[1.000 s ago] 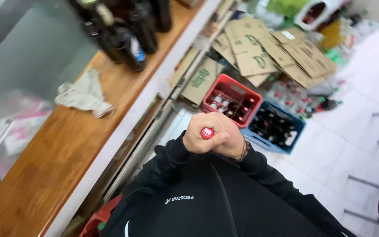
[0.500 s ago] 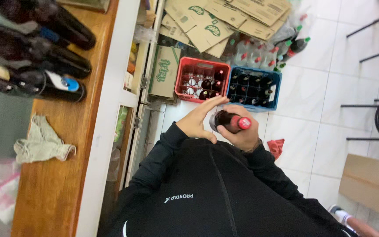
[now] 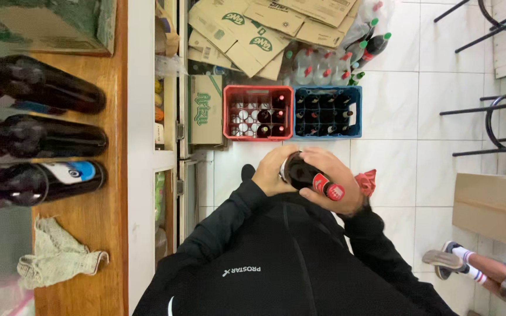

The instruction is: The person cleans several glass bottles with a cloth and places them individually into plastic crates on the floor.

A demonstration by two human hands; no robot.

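While both hands (image 3: 314,178) clasp, bottle (image 3: 311,178) tilts.

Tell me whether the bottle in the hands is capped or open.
Capped: the dark bottle held in both hands has a red cap on its mouth.

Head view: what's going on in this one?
A person in a black top holds a dark glass bottle with a red cap in both hands, the left hand at its base and the right hand around its neck. Below on the tiled floor stand a red crate and a blue crate, both holding bottles. Three dark bottles and a cloth lie on the wooden counter at the left.
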